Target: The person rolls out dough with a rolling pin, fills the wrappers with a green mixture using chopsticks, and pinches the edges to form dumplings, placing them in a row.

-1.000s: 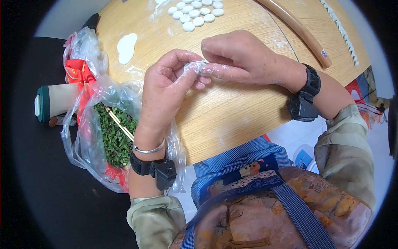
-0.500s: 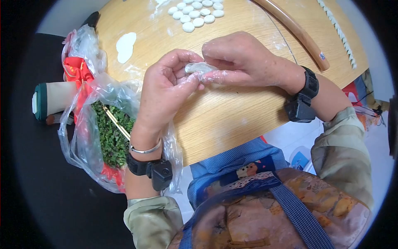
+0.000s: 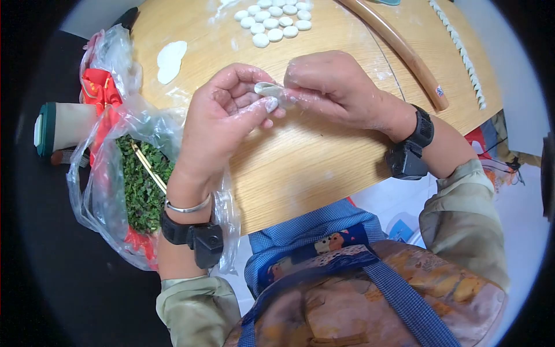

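Observation:
Above the near part of the wooden table, a small folded dumpling (image 3: 267, 89) of pale dough is held between my two floury hands. My left hand (image 3: 228, 110) has its fingers curled around the left side of it, with the thumb just below. On the other side, my right hand (image 3: 341, 89) pinches the dumpling's right end between thumb and bent fingers. Part of the dough is hidden by the fingertips. Beyond my left hand lie flat, overlapping dough wrappers (image 3: 171, 62). To the left, chopped greens (image 3: 144, 199) fill a plastic bag, with chopsticks (image 3: 149, 168) stuck in them.
Several flattened dough rounds (image 3: 270, 23) sit at the back of the table (image 3: 283, 191). A thick wooden rolling pin (image 3: 399, 52) lies at the right, and past it a long row of small white dough pieces (image 3: 459, 49). A beige-and-green container (image 3: 66, 127) stands left of the clear bag (image 3: 87, 196).
My right hand has shifted its pinch to the dumpling's right end, and my left fingers have loosened a little. The whole view has shifted slightly.

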`<action>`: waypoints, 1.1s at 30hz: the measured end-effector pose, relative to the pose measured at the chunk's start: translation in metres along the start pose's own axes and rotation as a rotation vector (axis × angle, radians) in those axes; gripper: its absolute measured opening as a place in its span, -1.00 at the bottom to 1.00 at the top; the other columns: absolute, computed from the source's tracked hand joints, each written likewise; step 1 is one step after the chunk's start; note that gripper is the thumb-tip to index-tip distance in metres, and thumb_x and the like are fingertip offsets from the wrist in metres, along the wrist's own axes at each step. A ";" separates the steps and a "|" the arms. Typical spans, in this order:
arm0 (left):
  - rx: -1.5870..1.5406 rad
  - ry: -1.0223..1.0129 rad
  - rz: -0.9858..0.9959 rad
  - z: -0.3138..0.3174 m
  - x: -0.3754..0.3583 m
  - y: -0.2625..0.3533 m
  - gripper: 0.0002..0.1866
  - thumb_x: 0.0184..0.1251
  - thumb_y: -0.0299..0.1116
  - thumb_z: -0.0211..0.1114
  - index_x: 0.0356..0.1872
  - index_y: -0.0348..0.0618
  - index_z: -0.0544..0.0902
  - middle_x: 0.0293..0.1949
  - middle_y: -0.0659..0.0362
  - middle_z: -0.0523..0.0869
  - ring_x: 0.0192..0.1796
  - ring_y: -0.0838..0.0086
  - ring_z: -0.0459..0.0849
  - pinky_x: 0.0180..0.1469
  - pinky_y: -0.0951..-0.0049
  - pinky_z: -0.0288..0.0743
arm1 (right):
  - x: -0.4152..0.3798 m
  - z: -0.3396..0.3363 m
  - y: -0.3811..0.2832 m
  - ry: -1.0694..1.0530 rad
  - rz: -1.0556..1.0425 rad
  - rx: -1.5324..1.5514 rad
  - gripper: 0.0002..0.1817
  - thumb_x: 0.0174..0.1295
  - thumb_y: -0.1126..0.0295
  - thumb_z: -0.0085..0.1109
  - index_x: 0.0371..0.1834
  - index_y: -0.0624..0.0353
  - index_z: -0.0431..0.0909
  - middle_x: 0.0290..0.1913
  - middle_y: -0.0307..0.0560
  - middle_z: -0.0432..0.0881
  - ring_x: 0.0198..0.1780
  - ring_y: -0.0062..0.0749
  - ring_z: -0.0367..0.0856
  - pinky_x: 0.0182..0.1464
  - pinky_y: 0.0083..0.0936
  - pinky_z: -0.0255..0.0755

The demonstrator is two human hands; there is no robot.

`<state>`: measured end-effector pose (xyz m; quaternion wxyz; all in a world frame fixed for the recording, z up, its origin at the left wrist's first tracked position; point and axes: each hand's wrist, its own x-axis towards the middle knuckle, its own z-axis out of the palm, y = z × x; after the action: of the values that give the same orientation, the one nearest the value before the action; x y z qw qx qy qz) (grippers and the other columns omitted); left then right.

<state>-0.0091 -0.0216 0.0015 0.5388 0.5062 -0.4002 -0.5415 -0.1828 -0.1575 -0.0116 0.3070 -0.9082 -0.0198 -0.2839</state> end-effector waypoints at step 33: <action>0.073 -0.126 -0.011 0.000 -0.003 -0.003 -0.80 0.31 -0.57 0.26 -0.06 -0.31 0.55 -0.32 0.26 0.67 -0.33 0.72 0.62 -0.34 0.71 0.47 | -0.001 0.000 -0.008 -0.083 0.097 0.060 -0.76 0.33 0.24 0.22 -0.39 0.17 0.52 -0.58 0.01 0.45 -0.53 -0.07 0.51 -0.46 -0.28 0.33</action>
<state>-0.0099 -0.0183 -0.0009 0.4907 0.4928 -0.4501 -0.5602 -0.1852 -0.1512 -0.0075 0.3464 -0.9094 0.0027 -0.2300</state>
